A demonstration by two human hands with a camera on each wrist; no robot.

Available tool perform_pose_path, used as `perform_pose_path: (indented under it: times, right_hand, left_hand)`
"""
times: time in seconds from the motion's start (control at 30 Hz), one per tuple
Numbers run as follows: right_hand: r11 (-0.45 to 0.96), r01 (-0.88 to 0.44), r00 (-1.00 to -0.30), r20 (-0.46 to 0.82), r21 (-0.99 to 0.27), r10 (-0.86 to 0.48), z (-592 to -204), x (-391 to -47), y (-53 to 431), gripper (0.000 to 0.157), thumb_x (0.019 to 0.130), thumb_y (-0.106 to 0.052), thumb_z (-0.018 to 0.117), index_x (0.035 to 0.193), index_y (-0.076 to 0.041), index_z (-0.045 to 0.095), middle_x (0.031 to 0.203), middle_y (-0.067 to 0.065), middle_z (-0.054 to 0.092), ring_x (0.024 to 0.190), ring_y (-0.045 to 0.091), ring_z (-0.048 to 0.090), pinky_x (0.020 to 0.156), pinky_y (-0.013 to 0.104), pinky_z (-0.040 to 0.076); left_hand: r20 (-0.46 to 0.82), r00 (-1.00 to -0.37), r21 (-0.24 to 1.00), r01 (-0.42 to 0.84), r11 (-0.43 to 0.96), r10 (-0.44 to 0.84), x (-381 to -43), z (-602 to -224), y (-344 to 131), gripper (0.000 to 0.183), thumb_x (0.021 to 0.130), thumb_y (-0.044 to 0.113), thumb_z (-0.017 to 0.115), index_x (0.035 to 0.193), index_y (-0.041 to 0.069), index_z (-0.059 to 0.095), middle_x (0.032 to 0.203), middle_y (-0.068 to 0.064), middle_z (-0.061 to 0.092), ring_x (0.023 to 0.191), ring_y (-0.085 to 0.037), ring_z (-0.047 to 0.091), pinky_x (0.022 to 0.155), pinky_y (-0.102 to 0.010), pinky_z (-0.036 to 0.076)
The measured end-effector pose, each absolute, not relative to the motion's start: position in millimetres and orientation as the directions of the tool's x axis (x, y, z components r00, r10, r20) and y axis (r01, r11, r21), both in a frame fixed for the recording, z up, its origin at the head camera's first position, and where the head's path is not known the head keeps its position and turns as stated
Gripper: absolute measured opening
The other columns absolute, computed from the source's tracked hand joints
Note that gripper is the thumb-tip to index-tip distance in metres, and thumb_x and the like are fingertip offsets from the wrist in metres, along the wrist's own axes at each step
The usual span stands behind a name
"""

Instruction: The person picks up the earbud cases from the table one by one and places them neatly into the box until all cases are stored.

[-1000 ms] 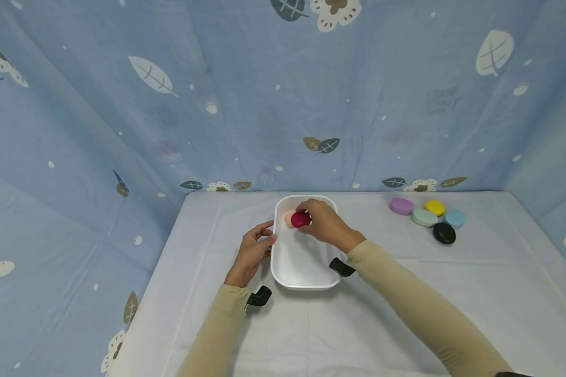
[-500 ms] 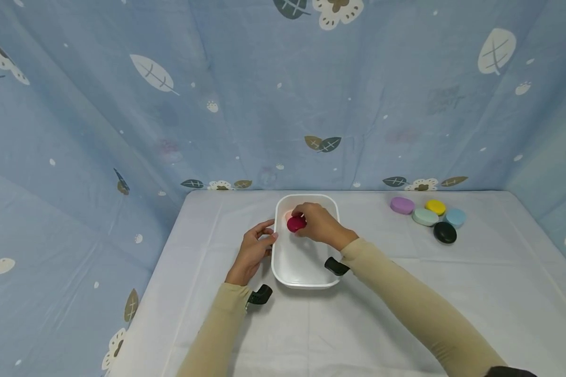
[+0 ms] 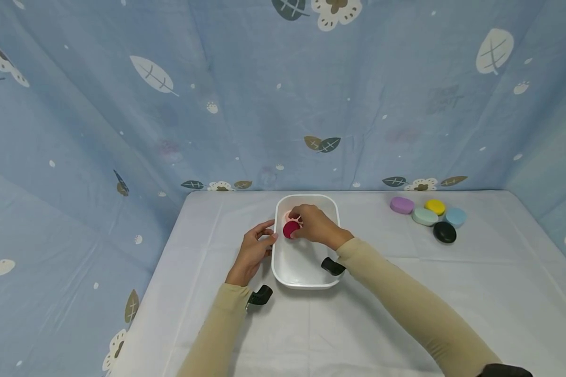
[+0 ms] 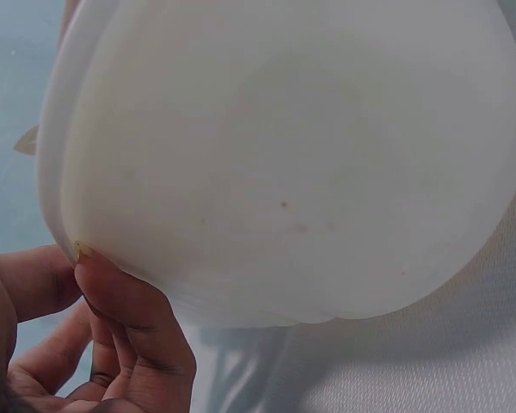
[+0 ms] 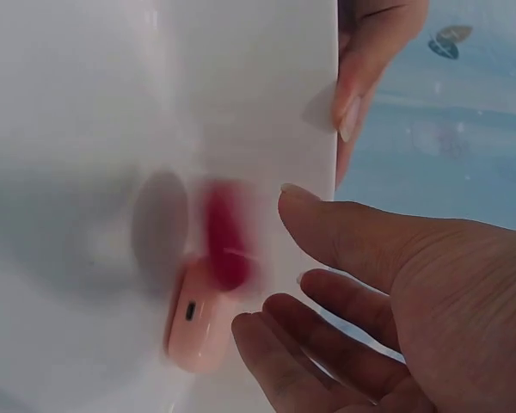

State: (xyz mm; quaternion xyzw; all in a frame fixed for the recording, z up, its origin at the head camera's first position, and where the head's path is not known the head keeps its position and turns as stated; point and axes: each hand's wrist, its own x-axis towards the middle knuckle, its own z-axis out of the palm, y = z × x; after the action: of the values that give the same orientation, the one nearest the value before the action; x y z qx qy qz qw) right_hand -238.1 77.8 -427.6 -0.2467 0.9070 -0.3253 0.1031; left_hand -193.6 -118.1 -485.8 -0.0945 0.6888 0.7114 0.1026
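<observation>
A white tray (image 3: 302, 264) stands on the table. Just outside its left wall is my left hand (image 3: 252, 251), thumb and fingertips touching the rim with no finger visible inside. Over the tray's far half reaches my right hand (image 3: 318, 225). In the right wrist view its fingers (image 5: 318, 232) are spread apart, next to a blurred crimson rounded case (image 5: 228, 237) that none of them appears to grip. Partly behind that lies a pink earbud case (image 5: 198, 331) with a small dark port, on the tray floor.
Right of the tray, several rounded cases sit in a cluster: purple (image 3: 402, 205), mint green (image 3: 424, 217), yellow (image 3: 435, 207), light blue (image 3: 455, 217) and black (image 3: 444, 232). A blue patterned curtain (image 3: 254, 104) hangs behind the white-covered table (image 3: 368, 314).
My right hand has moved slightly left and toward me inside the tray. The crimson case has shifted the same way and come free of the fingers. My left hand has stayed put.
</observation>
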Motion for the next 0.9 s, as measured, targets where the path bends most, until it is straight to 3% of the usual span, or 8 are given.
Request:
perform_pose_path:
  times: [0.3,0.9]
  right_hand:
    - [0.639,-0.335,-0.883,-0.005,-0.692,-0.469,-422,-229,102,0.044,0.089,0.001,0.083,0.129,0.009,0.067,0.129,0.025,0.068,0.117,0.042,0.067,0.098,0.046,0.059]
    - [0.609,-0.199,-0.978,0.117,-0.767,-0.173,-430,-202,203,0.045,0.092,0.005,0.077,0.134,0.009,0.063,0.133,0.029,0.064,0.118,0.047,0.067,0.099,0.052,0.057]
  left_hand:
    - [-0.273,-0.962,0.961,-0.274,-0.035,0.02,-194,-488,-118,0.046,0.104,0.003,0.066,0.149,0.005,0.059,0.117,-0.012,0.057,0.084,-0.02,0.062,0.066,-0.026,0.053]
    - [-0.279,-0.96,0.96,-0.279,-0.029,0.003,-193,-487,-117,0.045,0.103,0.003,0.066,0.148,0.006,0.06,0.117,-0.013,0.057,0.084,-0.022,0.061,0.064,-0.026,0.053]
